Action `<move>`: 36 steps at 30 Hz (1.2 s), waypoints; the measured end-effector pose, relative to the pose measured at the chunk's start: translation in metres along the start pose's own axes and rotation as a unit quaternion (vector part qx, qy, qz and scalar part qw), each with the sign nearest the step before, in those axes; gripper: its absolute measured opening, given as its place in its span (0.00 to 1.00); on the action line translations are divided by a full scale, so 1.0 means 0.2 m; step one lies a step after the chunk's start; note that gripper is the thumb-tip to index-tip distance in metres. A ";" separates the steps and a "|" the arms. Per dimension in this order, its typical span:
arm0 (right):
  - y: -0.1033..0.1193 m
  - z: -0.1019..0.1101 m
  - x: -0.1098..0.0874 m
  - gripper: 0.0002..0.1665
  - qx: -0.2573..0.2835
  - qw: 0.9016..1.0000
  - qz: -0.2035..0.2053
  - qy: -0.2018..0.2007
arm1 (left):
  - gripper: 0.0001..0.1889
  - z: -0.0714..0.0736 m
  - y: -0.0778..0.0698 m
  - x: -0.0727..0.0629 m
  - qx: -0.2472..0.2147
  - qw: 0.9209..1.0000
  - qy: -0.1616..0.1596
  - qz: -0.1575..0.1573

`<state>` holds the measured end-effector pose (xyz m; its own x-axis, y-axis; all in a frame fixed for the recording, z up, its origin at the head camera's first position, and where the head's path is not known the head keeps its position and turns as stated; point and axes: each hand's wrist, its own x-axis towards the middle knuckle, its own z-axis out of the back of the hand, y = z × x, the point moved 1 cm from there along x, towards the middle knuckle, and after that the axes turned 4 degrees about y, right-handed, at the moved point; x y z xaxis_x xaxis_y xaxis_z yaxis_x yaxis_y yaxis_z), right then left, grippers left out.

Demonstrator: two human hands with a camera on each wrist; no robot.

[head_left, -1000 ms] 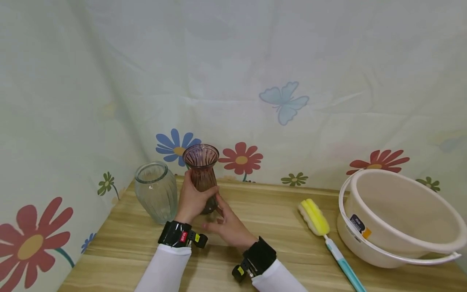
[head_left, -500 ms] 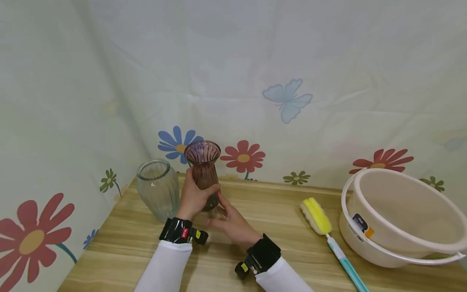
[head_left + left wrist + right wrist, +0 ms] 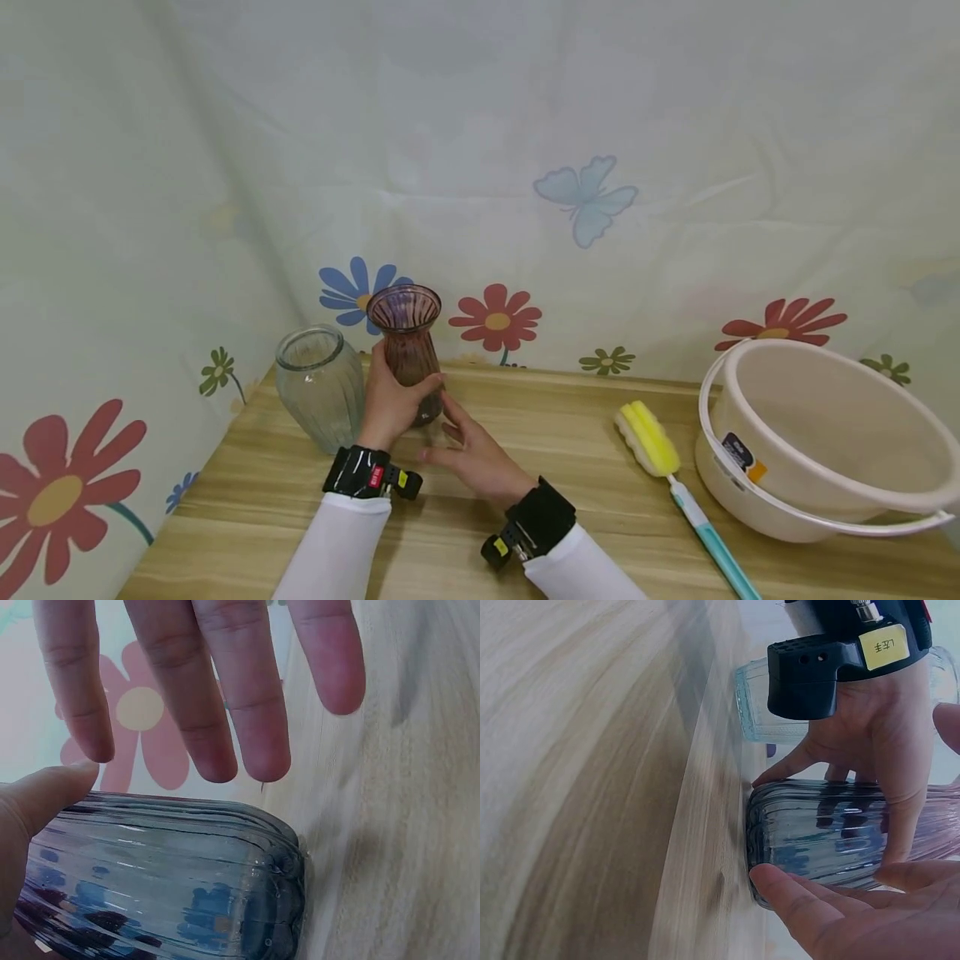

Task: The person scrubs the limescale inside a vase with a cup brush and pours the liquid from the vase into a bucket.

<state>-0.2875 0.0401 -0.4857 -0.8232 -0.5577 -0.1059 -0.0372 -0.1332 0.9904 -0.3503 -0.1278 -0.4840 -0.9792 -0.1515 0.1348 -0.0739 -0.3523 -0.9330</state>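
Observation:
In the head view, a purple-tinted ribbed glass vase (image 3: 408, 342) with a flared rim stands nearly upright at the back of the table. My left hand (image 3: 392, 407) grips it from the left, its thumb across the near side. To the right of the vase's lower part is my right hand (image 3: 483, 458), fingers extended. In the right wrist view, right-hand fingertips (image 3: 769, 879) overlap the side near the base. The left wrist view shows the vase's base (image 3: 277, 900) right by the wood, with straight right-hand fingers (image 3: 259, 742) beside it. Left of it is a clear glass vase (image 3: 321, 392).
A sponge brush (image 3: 651, 440) with a yellow head and teal handle lies on the wooden table (image 3: 555, 433) to the right. Beyond it sits a beige bucket (image 3: 795, 500), its handle hanging down in front. A flower-printed curtain (image 3: 450, 167) rises behind the table and along its left.
The purple vase has shifted slightly left with my left hand still gripping it. My right hand stays near its base with little movement. The head view has shifted slightly.

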 end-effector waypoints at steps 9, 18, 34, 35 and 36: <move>0.01 -0.01 0.00 0.56 -0.003 1.000 0.002 0.003 | 0.54 0.00 0.00 -0.01 0.014 1.000 -0.011 -0.005; 0.04 0.00 -0.04 0.55 -0.012 1.000 0.004 -0.008 | 0.58 -0.03 0.00 -0.02 0.027 0.999 -0.015 -0.015; 0.11 0.12 -0.06 0.53 -0.028 0.996 0.019 -0.086 | 0.67 -0.04 -0.32 -0.14 0.004 0.997 -0.051 -0.065; 0.12 0.12 -0.07 0.53 -0.027 0.995 0.019 -0.091 | 0.67 -0.04 -0.34 -0.15 0.000 0.997 -0.048 -0.061; 0.12 0.13 -0.07 0.53 -0.028 0.995 0.019 -0.095 | 0.67 -0.04 -0.35 -0.16 -0.003 0.997 -0.044 -0.058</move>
<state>-0.2910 0.0659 -0.4576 -0.9156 -0.3998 -0.0439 0.0240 -0.1632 0.9863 -0.3160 -0.0905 -0.4263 -0.9437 -0.1906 0.2704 -0.1872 -0.3664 -0.9115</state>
